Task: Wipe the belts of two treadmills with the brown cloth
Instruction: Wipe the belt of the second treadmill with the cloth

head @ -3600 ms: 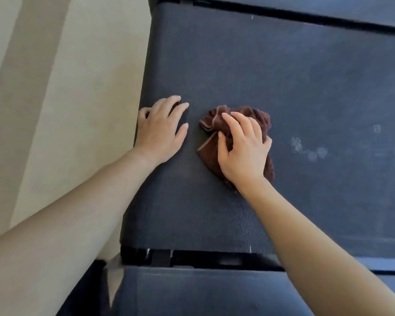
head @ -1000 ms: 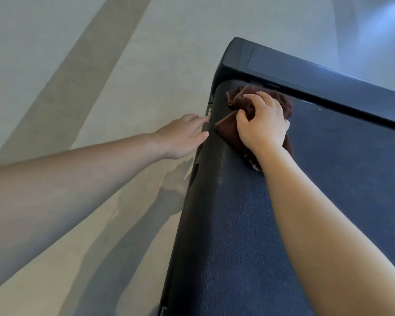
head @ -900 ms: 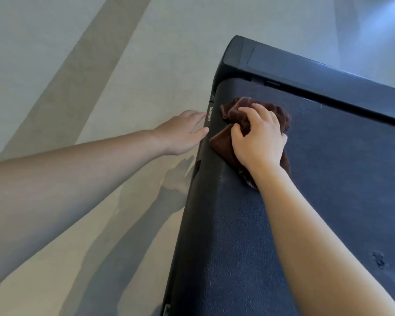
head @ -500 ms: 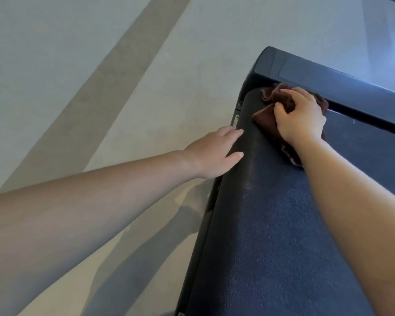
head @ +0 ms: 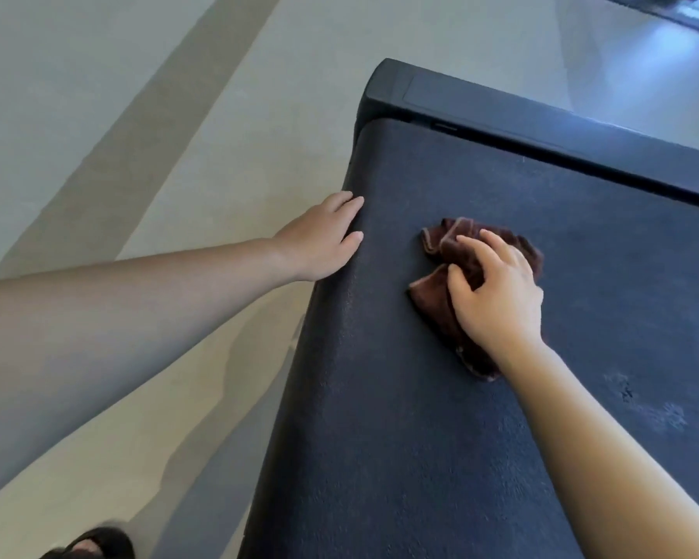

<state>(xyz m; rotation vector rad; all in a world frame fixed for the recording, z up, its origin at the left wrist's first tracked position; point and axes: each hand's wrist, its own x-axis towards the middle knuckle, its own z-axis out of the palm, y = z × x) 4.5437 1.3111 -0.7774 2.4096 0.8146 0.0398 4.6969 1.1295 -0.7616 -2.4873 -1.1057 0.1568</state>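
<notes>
The right hand pressed the bunched brown cloth onto the treadmill belt; pale smudges lay rightward, nearer it. The left hand, flat and empty, braced the belt's edge.

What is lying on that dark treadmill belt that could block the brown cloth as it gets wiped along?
Nothing visible blocks it. The right hand presses the crumpled brown cloth onto the dark textured belt; only pale smudges lie ahead. The left hand rests at the belt's edge.

Your cloth is dark brown with a paler tan hem. The treadmill belt is dark charcoal, finely speckled, with pale smudges; the floor is beige with a darker stripe.
</notes>
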